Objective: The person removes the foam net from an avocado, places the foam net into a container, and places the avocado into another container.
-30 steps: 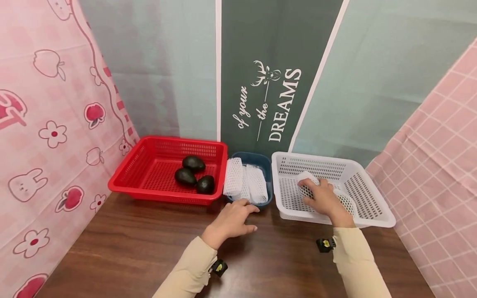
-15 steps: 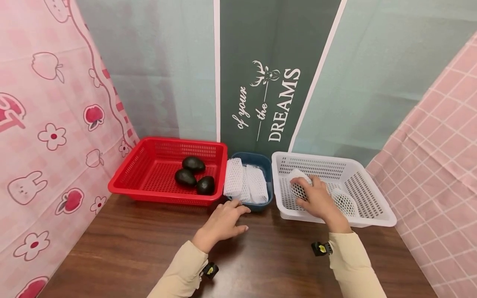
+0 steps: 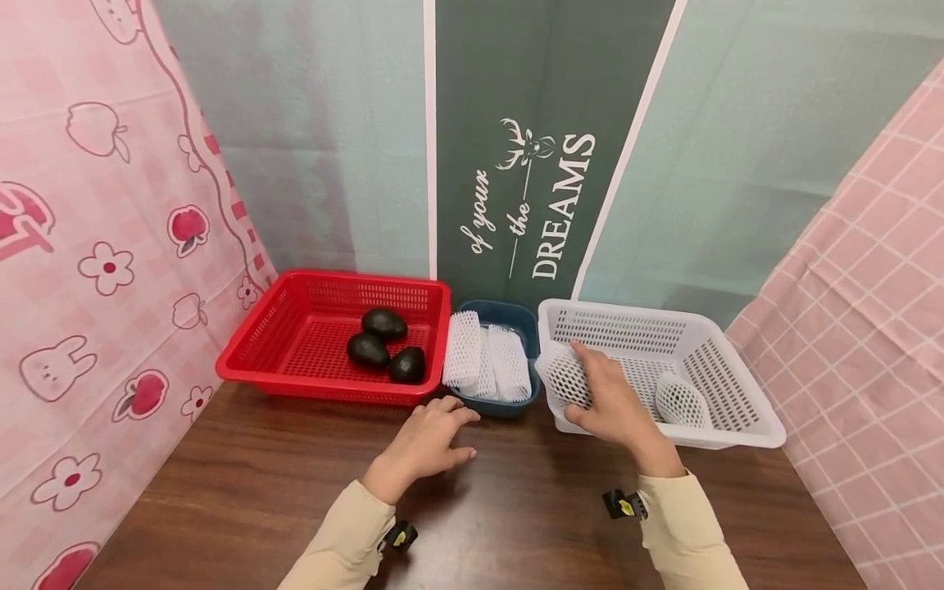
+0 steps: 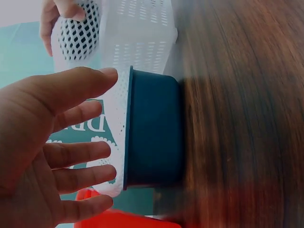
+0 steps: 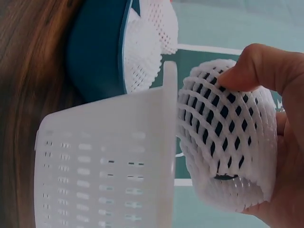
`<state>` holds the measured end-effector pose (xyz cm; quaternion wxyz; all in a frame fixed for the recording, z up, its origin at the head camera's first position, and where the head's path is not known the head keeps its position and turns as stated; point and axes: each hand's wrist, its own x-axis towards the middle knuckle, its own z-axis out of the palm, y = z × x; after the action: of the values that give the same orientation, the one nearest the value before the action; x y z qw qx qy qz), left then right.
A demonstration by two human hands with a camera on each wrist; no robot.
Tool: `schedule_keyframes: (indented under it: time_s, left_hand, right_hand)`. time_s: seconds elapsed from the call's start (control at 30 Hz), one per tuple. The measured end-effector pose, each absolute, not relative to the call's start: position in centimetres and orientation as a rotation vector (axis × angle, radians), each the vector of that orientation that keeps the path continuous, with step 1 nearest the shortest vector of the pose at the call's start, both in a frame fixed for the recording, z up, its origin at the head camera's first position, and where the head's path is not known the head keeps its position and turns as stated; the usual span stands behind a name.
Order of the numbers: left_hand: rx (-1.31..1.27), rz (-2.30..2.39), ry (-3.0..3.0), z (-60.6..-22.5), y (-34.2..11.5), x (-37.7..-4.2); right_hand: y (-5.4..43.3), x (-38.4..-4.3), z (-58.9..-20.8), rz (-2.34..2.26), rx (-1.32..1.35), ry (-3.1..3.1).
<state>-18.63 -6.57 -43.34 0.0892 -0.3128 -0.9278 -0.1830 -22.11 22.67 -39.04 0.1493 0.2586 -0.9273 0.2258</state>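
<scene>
My right hand [image 3: 618,410] grips a dark avocado in a white foam net sleeve [image 3: 566,375], at the left rim of the white basket [image 3: 627,329]. In the right wrist view the thumb presses on the netting, and dark skin shows through the mesh. Another netted fruit [image 3: 682,401] lies inside that basket. My left hand [image 3: 426,442] hovers with relaxed fingers in front of the small blue bin [image 4: 154,128], holding nothing. Several white foam net sleeves [image 3: 509,365] lie in the bin, one leaning over its left edge.
To the left stands a red basket [image 3: 295,378] with three bare avocados [image 3: 367,350] in it. All three containers line up along the back of the brown wooden table [image 3: 501,516]. Pink cloths [image 3: 96,344] hang at both sides, a green one behind.
My right hand has raised the netted avocado from the white basket's floor and carried it left to the rim. The left hand has drifted left and slightly nearer to me.
</scene>
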Motion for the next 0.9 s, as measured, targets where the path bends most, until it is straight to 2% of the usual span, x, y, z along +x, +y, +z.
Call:
schedule_keyframes:
  time_s: [0.33, 0.9]
  left_hand:
    - [-0.884, -0.558, -2.766, -44.2, -7.6, -18.5]
    - [-0.846, -0.633, -2.762, -45.2, -9.7, -18.4]
  right_hand:
    - [20.9, -21.1, -38.9, 0.696, 0.940, -2.601]
    - [17.6, -20.1, -40.0, 0.701, 1.056, -2.649]
